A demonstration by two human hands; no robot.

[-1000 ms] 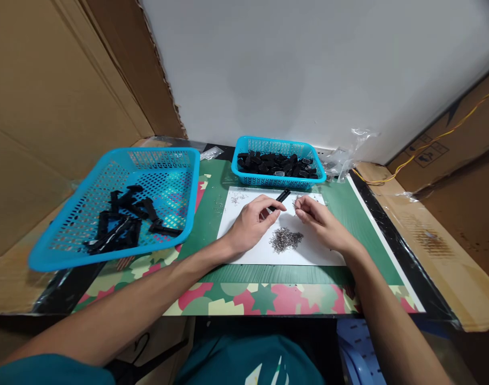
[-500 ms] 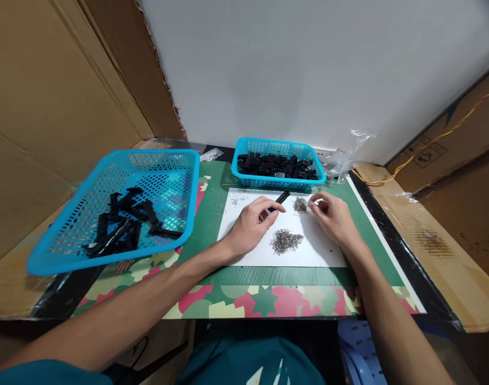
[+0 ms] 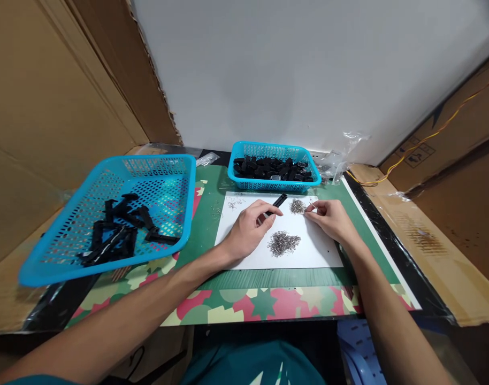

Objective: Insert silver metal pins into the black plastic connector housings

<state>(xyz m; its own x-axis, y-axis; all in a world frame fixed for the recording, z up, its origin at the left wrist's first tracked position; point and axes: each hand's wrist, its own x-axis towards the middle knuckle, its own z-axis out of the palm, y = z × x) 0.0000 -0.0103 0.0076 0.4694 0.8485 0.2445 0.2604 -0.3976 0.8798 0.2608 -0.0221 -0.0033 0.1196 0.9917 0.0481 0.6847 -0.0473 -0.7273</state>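
Closed around a slim black plastic part (image 3: 281,201) is my left hand (image 3: 253,226), above a white sheet (image 3: 240,259); the part's far end sticks out past my fingers. At the right edge of a small pile of tiny metal pieces (image 3: 297,206), my right hand (image 3: 329,218) has thumb and forefinger pinched together. Whatever lies between those fingertips is too small to make out. A larger pile of the same kind of tiny metal pieces (image 3: 283,244) rests nearer to me on the sheet, between my hands.
On the left stands a large blue basket (image 3: 191,208) with several black plastic parts (image 3: 126,224). Behind the sheet is a smaller blue basket (image 3: 274,187) full of black pieces (image 3: 268,168). Clear plastic bags (image 3: 336,163) lie beside it. Cardboard walls (image 3: 68,69) flank the table.
My right thumb and forefinger have come down to the edge of the small pile and closed into a pinch. The left hand still holds the black part; the whole view has shifted slightly.
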